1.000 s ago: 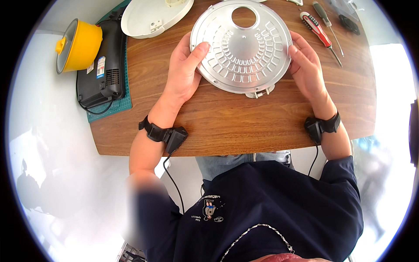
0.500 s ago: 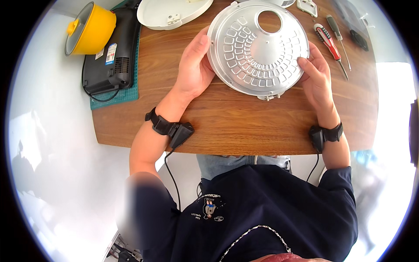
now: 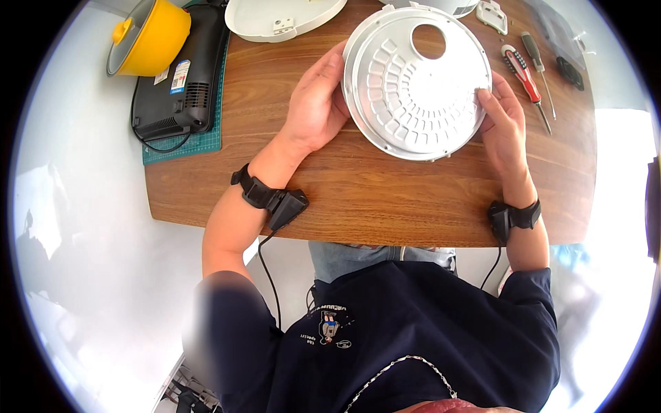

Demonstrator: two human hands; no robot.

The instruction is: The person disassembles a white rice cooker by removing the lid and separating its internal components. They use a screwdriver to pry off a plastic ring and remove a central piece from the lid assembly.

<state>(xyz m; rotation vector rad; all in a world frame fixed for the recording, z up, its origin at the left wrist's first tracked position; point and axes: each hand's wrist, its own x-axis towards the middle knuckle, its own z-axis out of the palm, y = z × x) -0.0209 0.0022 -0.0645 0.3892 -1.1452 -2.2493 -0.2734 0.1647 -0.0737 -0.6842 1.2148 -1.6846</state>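
Between my two hands is a round silvery metal cover, raised over the wooden table and facing up toward me. Rings of stamped rectangles run across it, and a large round hole sits near its far edge. My left hand grips the cover's left rim, thumb along the edge and the other fingers partly hidden beneath it. On the right rim, my right hand pinches with its thumb on top and fingers behind.
A white round lid lies at the back. Two screwdrivers, one red and black and one grey, rest at right near a white plastic piece. At left, a yellow pot and black appliance sit by a green mat.
The metal cover has shifted slightly right and tilted, so its surface catches more glare. The latch-like piece at its near edge is mostly out of sight. Both hands keep their hold.
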